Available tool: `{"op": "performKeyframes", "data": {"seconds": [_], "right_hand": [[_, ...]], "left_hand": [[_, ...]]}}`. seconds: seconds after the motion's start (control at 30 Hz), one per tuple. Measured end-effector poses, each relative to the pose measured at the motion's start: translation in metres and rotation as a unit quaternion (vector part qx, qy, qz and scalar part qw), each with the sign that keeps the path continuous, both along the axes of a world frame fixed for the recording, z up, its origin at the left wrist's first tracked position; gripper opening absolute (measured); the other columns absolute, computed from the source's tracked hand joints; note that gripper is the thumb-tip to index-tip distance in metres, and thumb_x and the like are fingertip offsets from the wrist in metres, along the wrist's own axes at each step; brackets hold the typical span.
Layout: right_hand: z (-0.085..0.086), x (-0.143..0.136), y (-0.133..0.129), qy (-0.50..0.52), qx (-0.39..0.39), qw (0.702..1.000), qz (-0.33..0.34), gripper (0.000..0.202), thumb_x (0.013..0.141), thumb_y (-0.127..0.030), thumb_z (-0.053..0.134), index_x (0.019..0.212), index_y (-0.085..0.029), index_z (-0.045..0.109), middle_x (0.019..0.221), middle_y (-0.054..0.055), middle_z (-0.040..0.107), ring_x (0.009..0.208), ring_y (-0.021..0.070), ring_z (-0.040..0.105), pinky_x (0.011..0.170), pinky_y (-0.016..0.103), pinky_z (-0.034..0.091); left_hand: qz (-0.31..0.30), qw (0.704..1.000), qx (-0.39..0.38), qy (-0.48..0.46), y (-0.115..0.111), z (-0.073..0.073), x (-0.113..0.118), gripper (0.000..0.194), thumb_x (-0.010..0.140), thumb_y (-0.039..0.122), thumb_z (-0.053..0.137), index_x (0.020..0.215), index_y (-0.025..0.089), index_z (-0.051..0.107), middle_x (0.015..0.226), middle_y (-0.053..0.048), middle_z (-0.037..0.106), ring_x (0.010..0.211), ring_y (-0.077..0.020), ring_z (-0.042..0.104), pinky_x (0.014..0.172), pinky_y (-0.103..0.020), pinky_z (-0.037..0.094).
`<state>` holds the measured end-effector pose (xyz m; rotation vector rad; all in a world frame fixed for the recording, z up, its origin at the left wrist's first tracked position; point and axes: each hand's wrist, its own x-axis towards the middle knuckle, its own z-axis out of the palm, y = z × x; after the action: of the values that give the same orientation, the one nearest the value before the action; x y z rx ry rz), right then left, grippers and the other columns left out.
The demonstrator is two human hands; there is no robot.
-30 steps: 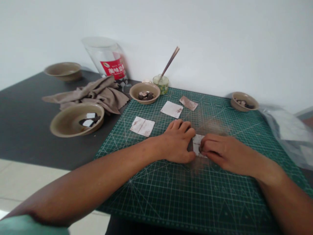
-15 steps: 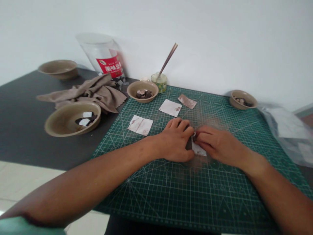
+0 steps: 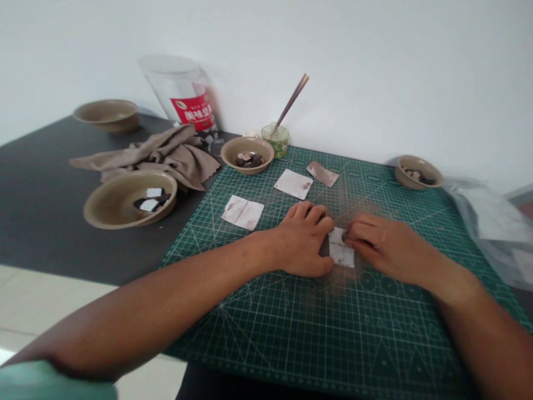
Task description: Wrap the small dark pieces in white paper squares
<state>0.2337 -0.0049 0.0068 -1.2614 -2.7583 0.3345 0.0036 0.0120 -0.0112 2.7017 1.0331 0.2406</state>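
Note:
On a green cutting mat (image 3: 308,325) lies a small white sheet (image 3: 342,256), smudged brown and creased across. My left hand (image 3: 303,239) rests palm down at its left edge, fingers apart, thumb and forefinger near the sheet. Pinched in the fingertips of my right hand (image 3: 381,244) is a small dark piece (image 3: 345,236), held against the sheet's upper right part; its exact kind is mostly hidden by the fingers. Brown dust is scattered on the mat around the sheet.
Two white sheets (image 3: 242,212) (image 3: 293,184) and a brown one (image 3: 322,173) lie behind. Bowls with dark pieces (image 3: 233,149) (image 3: 433,176) (image 3: 100,208) stand around. A cloth (image 3: 166,153), plastic jar (image 3: 166,83), chopsticks in a green cup (image 3: 275,143) and plastic bag (image 3: 474,222) are nearby.
My right hand has shifted right with the dark piece, uncovering more of the white sheet. My left hand stays beside the sheet. The whole view has shifted slightly.

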Motion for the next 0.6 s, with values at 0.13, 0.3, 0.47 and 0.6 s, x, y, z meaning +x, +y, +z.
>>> {"op": "performKeyframes", "data": {"seconds": [0.13,0.3,0.47,0.6], "right_hand": [[0.001,-0.004,-0.004,0.029,-0.066,0.996,0.057,0.016,0.099,-0.02,0.051,0.092,-0.022,0.065,0.096,0.004,0.065,0.082,0.0176,0.062,0.073,0.031,0.047],[-0.002,-0.01,-0.004,0.051,-0.023,0.998,-0.029,0.017,0.1,-0.024,0.052,0.088,-0.019,0.063,0.093,0.006,0.064,0.085,0.0202,0.061,0.078,0.035,0.047],[0.001,-0.01,-0.008,0.04,-0.085,0.994,0.057,0.015,0.099,-0.02,0.052,0.091,-0.021,0.065,0.096,0.004,0.064,0.082,0.0172,0.062,0.073,0.031,0.047],[-0.003,-0.01,-0.002,0.029,-0.004,0.999,0.029,0.019,0.1,-0.019,0.048,0.096,-0.019,0.067,0.098,0.007,0.065,0.087,0.02,0.062,0.077,0.034,0.048]], "left_hand": [[-0.005,1.0,-0.001,0.003,0.0,0.001,0.0,0.054,0.082,0.053,0.06,0.122,0.017,0.052,0.138,-0.013,0.047,0.133,-0.0386,0.038,0.114,-0.054,0.031],[0.0,1.0,0.002,0.004,0.0,0.001,0.0,0.049,0.082,0.049,0.06,0.118,0.016,0.053,0.136,-0.014,0.047,0.132,-0.0385,0.039,0.113,-0.055,0.032],[-0.007,1.0,-0.007,-0.003,0.0,0.001,0.0,0.053,0.082,0.052,0.059,0.122,0.017,0.052,0.137,-0.013,0.047,0.132,-0.0382,0.039,0.114,-0.055,0.031],[-0.004,1.0,-0.004,0.003,0.001,0.001,0.0,0.049,0.081,0.05,0.06,0.118,0.018,0.053,0.137,-0.013,0.047,0.132,-0.0378,0.038,0.114,-0.054,0.031]]}}
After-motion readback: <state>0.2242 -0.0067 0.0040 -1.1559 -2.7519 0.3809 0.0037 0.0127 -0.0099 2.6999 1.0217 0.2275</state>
